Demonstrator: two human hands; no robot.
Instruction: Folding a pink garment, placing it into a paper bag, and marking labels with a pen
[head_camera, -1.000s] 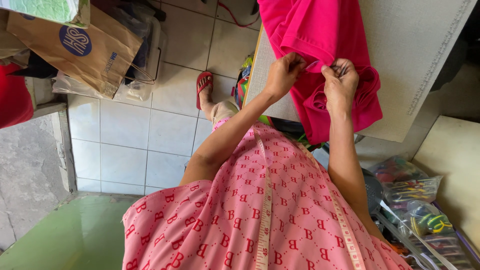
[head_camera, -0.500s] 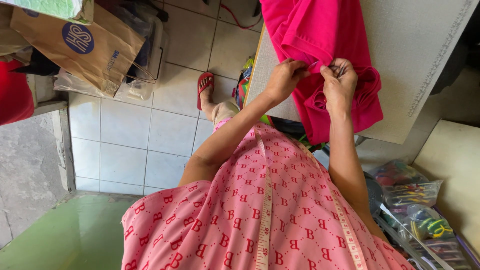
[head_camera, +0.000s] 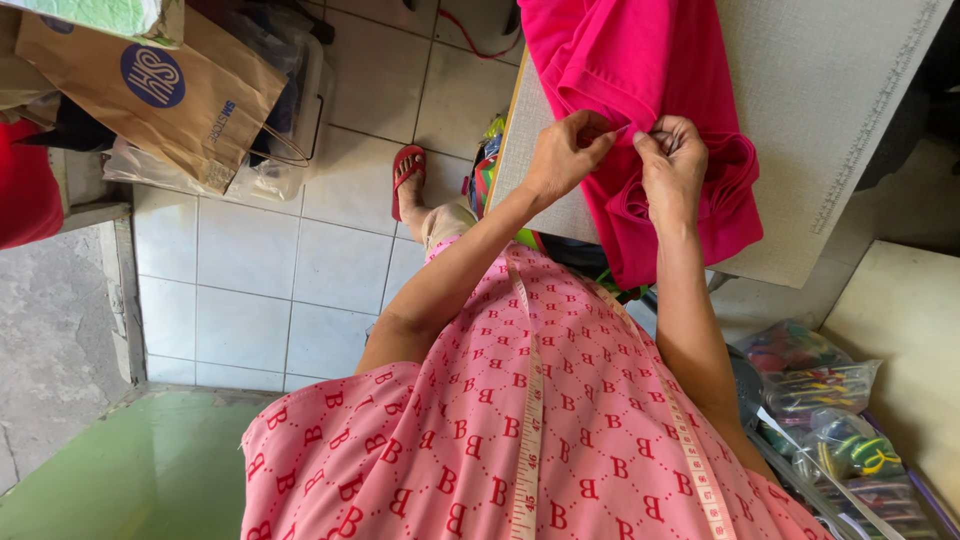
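A bright pink garment lies folded and bunched on a grey work table. My left hand pinches a fold of the pink fabric between thumb and fingers. My right hand grips the same fold right beside it, fingertips almost touching the left ones. A tape measure hangs around my neck over my pink patterned dress.
A brown paper bag and clear plastic bags stand on the tiled floor at the upper left. My foot in a red sandal rests by the table. Bags of coloured sewing supplies lie at the lower right beside a pale board.
Both hands stay pinched on the pink fabric; they have shifted only slightly along the fold.
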